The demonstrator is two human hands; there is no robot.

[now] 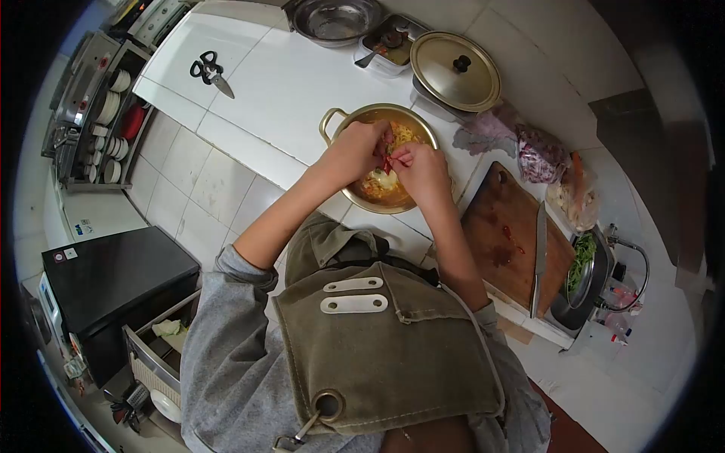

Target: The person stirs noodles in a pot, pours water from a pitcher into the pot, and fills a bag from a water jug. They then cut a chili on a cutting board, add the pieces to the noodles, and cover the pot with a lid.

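Observation:
Over a gold-coloured two-handled pot on the white tiled counter, my two hands meet with fingertips pinched together. My right hand grips a small red chili. Close against it, my left hand is closed at the same chili, its fingertips partly hidden. Inside the pot are yellow noodles in an orange-red broth, with a whitish egg-like piece near the front. My hands cover the middle of the food.
Scissors lie at the counter's left. Behind the pot stand a steel bowl, a container with food and a lidded pot. At right are bags, a wooden cutting board, a knife and a sink with greens.

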